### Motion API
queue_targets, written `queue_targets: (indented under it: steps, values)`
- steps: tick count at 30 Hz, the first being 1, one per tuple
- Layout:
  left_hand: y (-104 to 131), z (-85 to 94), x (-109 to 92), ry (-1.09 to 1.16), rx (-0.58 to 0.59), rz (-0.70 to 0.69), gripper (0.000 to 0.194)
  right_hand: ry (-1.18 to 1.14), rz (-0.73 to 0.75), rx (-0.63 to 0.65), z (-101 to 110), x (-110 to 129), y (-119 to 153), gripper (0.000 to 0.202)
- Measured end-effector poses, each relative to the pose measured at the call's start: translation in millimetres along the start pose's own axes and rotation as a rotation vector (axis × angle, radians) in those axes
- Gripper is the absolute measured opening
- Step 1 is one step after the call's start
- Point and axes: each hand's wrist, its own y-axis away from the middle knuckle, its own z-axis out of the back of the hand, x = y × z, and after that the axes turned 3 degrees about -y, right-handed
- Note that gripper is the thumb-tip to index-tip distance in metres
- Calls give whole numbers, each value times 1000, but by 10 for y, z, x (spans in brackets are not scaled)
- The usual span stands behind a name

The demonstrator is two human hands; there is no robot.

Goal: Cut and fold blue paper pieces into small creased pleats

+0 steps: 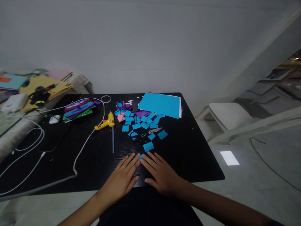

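Near the front edge of the black table, a small blue paper piece (141, 158) lies mostly covered by fingertips of both hands. My left hand (123, 175) lies flat with its fingers stretched forward, the tips on the left side of that piece. From the other side, my right hand (161, 172) rests palm down, fingers spread, its fingertips on the piece's right side. Just beyond sits a loose blue paper piece (148, 146). Scissors (143, 136) with black handles lie behind it, among several folded blue pieces (136, 126).
A yellow glue gun (105, 122) with a white cord (82, 150) stands left of the papers. Blue sheets (162, 105) lie at the back. Stacked coloured papers (78, 110), a white case (55, 119) and a dark phone (54, 138) are at the left. A white chair (229, 116) stands right.
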Motion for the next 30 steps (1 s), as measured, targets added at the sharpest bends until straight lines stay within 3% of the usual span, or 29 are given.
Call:
queue_targets:
  steps: [11,30]
  values:
    - [17,-31,-12,51,-28,30,69,22,2,-3,-25,14,-9,72]
    - [12,-54,-21,47,-34,16,70,71,18,-32,-33,-15,36,66]
